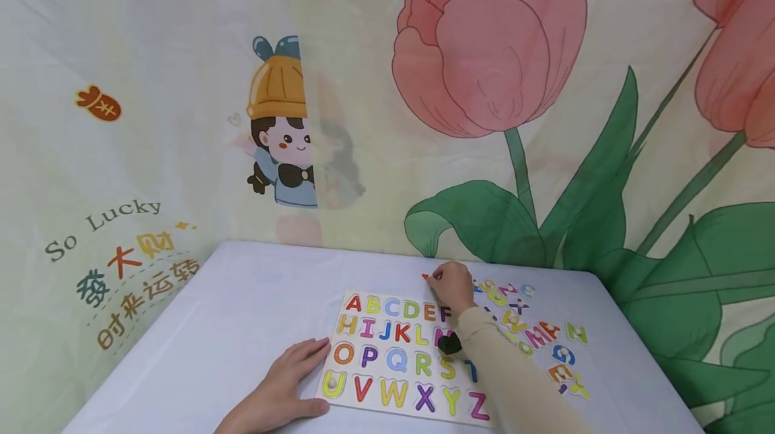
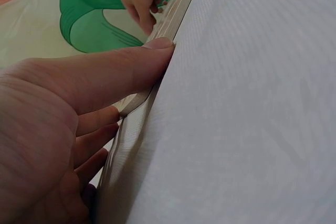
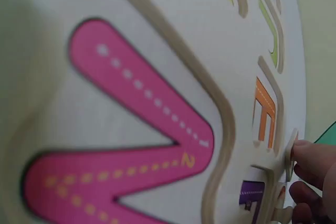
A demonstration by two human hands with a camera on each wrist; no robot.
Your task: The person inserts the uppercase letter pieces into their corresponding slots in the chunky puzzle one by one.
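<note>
Right hand (image 1: 453,287): fingers curled together, pinching a small red piece (image 1: 426,277) just beyond the far edge of the alphabet puzzle board (image 1: 387,380), off the board's top right corner near the F slot. Which letter the piece is cannot be made out; only a red sliver shows past the fingertips. In the right wrist view the fingertips (image 3: 310,158) press a thin wooden piece edge-on at the board's rim, next to the orange E (image 3: 264,113) and a purple slot below it. The big pink letter (image 3: 121,129) fills most of that view, seated in its recess.

Left hand (image 1: 280,390): flat, fingers straight and relaxed, gripping nothing. It rests on the tablecloth (image 1: 230,313) against the board's near left edge, beside the O and U. Left wrist view confirms: thumb (image 2: 121,66) laid along the board's wooden edge (image 2: 173,11), the other fingers tucked under against the cloth.

Board: lies flat on the table, centred toward the near side, rows A–F, H–L, O–S, U–Z showing in mixed colours.

Right of the board: a scatter of loose letters (image 1: 533,326) on the cloth, touching or overlapping one another. The beige sleeve (image 1: 508,380) crosses the board's right-hand columns.

Beyond the board: a fabric backdrop with a pink tulip (image 1: 490,44) and a cartoon figure (image 1: 281,124).
</note>
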